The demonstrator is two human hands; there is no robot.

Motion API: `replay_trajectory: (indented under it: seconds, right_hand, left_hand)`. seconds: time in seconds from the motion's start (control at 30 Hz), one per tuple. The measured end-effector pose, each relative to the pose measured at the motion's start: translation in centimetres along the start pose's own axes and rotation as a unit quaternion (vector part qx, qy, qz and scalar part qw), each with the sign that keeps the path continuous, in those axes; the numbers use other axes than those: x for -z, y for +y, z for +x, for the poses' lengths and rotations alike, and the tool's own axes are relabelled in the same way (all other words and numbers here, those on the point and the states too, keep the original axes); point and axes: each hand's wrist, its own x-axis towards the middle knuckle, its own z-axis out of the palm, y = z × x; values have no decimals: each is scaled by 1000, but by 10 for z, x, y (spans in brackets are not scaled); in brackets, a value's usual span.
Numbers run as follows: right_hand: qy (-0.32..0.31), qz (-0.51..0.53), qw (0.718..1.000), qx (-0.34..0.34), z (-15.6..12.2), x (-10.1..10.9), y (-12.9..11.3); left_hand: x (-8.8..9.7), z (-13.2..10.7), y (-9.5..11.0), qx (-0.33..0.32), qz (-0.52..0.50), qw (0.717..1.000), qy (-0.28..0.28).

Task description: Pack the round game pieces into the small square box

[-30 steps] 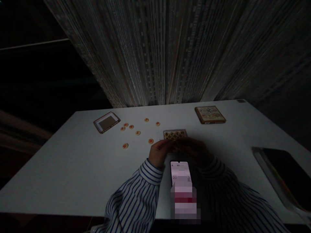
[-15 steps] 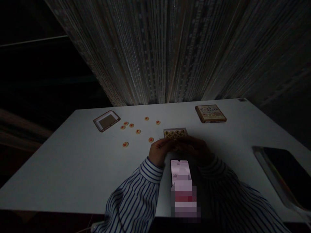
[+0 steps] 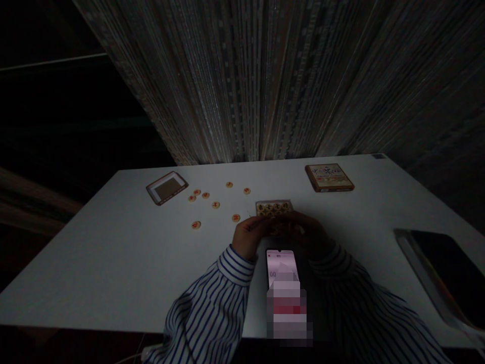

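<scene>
My left hand and my right hand meet over the near part of a shallow tray. Rows of round Chinese chess pieces with dark characters show at the tray's far side; the hands hide the rest. Both sets of fingers are bent and close together, their tips touching or overlapping. A small pale spot shows by the right fingers, too dark to name. Left of the tray, several loose pieces with red characters lie scattered, the nearest to my left hand being one piece.
A lit phone lies below my hands, partly pixelated. At the back left rests an open box lid; at the back right, a printed flat box. A dark tablet-like slab is on the right of the white table. A string curtain hangs behind.
Both hands stay over the tray, with only slight finger movement; a pale spot now shows by the right fingers. The loose pieces have not moved.
</scene>
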Motion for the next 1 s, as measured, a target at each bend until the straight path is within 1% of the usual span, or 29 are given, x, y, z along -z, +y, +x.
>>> replay_trajectory:
  seconds: [0.2,0.43,0.6,0.7,0.8,0.87,1.0]
  right_hand:
    - [2,-36,999,27,1,-1,0]
    - [2,-59,998,38,-1,-1,3]
    - [6,-83,996,40,1,0,0]
    - [8,-94,994,47,1,4,1]
    - [21,-114,993,28,-1,10,9]
    - [33,-128,991,9,-4,15,16]
    - [57,-133,989,4,-6,23,30]
  left_hand:
    - [2,0,-1,-16,20,1000,-5]
    - [-2,-1,5,-13,26,1000,3]
    - [-1,-1,4,-24,55,998,5]
    - [1,0,4,-59,77,995,34]
    - [2,0,8,-95,91,988,81]
    - [2,0,12,-105,95,984,106]
    - [4,2,13,-111,109,977,143]
